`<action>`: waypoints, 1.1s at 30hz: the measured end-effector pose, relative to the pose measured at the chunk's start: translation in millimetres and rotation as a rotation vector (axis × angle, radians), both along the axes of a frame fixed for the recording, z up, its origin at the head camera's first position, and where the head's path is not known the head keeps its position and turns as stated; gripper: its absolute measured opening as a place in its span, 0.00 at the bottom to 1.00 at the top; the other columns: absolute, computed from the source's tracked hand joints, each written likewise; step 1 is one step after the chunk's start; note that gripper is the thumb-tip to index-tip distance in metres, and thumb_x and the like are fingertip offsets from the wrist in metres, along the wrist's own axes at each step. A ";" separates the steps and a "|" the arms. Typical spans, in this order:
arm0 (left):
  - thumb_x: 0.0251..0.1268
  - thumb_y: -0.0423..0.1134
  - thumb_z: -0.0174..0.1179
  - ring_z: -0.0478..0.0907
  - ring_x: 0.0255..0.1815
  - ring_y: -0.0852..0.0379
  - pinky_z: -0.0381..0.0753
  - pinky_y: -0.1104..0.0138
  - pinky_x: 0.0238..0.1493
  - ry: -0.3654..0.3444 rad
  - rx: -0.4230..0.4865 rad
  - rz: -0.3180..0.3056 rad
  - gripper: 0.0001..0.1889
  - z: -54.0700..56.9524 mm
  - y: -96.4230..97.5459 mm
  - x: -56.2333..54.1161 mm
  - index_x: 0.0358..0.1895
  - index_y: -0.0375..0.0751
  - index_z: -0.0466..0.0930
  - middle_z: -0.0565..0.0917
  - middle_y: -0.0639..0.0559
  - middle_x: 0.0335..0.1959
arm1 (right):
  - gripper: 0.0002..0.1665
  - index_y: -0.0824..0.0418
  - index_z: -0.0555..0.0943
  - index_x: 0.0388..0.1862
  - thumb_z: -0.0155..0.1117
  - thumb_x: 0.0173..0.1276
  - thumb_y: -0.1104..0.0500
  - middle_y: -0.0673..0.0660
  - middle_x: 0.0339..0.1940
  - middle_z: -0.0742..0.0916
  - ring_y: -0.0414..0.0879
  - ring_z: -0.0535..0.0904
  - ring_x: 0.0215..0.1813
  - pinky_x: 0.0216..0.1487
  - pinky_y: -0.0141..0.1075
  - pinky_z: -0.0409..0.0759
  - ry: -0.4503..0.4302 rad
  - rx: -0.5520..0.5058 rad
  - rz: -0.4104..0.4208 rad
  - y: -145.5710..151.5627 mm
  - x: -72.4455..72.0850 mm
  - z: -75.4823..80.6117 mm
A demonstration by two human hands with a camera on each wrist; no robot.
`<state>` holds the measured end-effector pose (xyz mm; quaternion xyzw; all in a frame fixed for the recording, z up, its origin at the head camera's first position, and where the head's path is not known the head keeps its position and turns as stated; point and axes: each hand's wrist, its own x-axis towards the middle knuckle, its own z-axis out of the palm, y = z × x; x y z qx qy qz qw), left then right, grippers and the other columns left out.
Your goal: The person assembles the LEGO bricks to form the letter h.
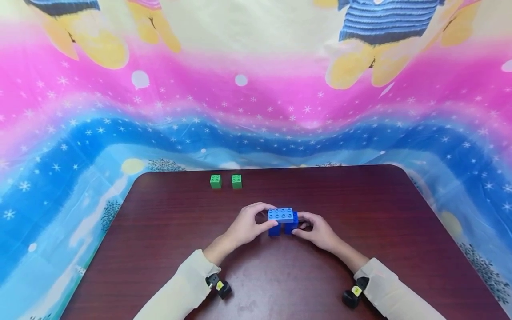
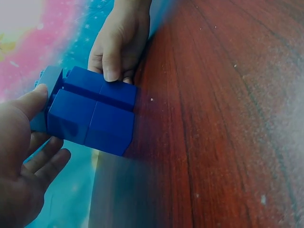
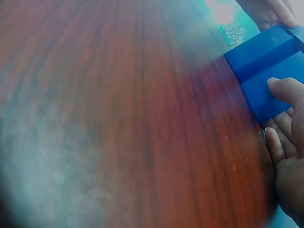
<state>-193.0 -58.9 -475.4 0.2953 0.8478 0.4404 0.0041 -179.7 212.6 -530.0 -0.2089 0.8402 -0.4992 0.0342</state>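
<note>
A lighter blue brick (image 1: 281,214) with two rows of studs lies across the tops of two dark blue stacks, a left stack (image 1: 274,230) and a right stack (image 1: 290,228). Each stack is built of two bricks, and a narrow gap runs between them in the left wrist view. My left hand (image 1: 248,224) pinches the left end of the lighter brick, thumb on the near side. On the other side my right hand (image 1: 318,231) grips the right stack, its thumb (image 3: 285,90) pressed on the lower brick. The stacks' lower ends meet the tabletop.
Two green bricks, a left one (image 1: 216,182) and a right one (image 1: 237,181), stand apart near the far edge of the dark brown table (image 1: 168,249). Behind the table hangs a patterned cloth (image 1: 256,106). Both wrists wear small black cameras.
</note>
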 end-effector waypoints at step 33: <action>0.65 0.42 0.71 0.82 0.46 0.60 0.84 0.62 0.51 0.012 0.078 -0.020 0.20 -5.3 1.6 -0.2 0.59 0.44 0.83 0.85 0.53 0.50 | 0.23 0.68 0.78 0.66 0.64 0.74 0.65 0.65 0.61 0.84 0.58 0.82 0.58 0.56 0.32 0.81 0.024 -0.142 -0.066 -35.4 20.6 59.2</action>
